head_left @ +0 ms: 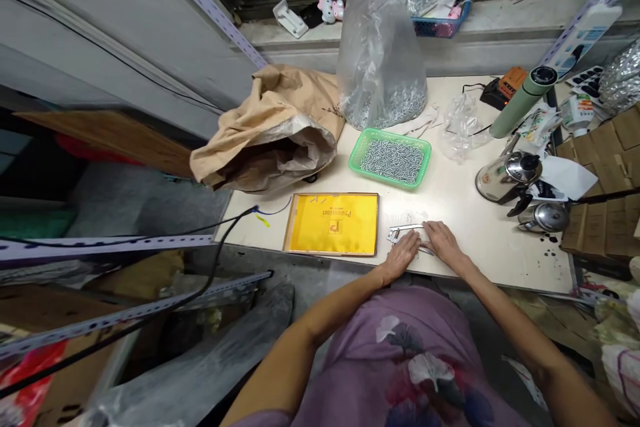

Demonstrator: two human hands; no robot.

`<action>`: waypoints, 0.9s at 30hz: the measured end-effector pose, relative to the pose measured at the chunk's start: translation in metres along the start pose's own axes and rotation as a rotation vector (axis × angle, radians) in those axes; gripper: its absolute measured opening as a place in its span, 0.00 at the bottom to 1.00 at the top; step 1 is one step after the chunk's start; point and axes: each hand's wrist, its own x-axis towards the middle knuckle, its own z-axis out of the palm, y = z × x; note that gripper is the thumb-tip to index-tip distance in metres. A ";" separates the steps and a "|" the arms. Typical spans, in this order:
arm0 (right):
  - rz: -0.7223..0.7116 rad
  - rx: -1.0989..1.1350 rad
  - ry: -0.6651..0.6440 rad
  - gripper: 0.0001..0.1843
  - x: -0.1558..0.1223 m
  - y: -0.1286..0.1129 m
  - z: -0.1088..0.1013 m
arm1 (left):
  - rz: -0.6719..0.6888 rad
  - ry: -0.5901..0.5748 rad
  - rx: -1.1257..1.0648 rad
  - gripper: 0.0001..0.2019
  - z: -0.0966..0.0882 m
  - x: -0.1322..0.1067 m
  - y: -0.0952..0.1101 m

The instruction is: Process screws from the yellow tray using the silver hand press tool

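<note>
A slim silvery metal bracket (399, 231), with what looks like a small coil near its left end, lies near the table's front edge. My left hand (401, 255) is closed over its near side, fingertips pressing on it. At the bracket's right end, my right hand (443, 241) bends its fingers onto it; the exact grip is partly hidden under the fingers. To the left of my hands lies a yellow panel (313, 227) with printed letters in a shallow brown tray (379, 213), a few small pins on it. A green plastic basket (426, 163) full of small metal screws (393, 160) stands beyond.
A large clear bag (375, 47) of screws and an open brown paper sack (280, 127) stand at the back. On the right are a green flask (520, 103), a steel pot (500, 177), a smaller pot (547, 217) and cardboard boxes (607, 153). A black cable (220, 247) crosses the left side.
</note>
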 end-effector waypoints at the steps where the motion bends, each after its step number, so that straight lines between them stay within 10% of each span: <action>1: 0.005 -0.014 -0.008 0.16 0.003 0.004 -0.001 | 0.034 -0.005 -0.022 0.19 0.002 -0.005 0.004; 8: -0.023 -0.089 -0.079 0.11 0.045 0.025 -0.021 | 0.083 -0.049 -0.126 0.26 -0.002 -0.015 0.021; 16: -0.521 -0.042 -0.203 0.11 0.055 -0.048 -0.008 | 0.088 -0.172 -0.223 0.23 -0.010 -0.015 0.021; 21: -0.689 -0.070 -0.130 0.10 0.068 -0.061 0.004 | 0.208 -0.130 -0.229 0.14 -0.030 -0.054 0.009; 27: -0.744 0.182 0.153 0.12 0.068 -0.056 0.009 | -0.403 0.158 -0.090 0.14 -0.080 -0.093 -0.072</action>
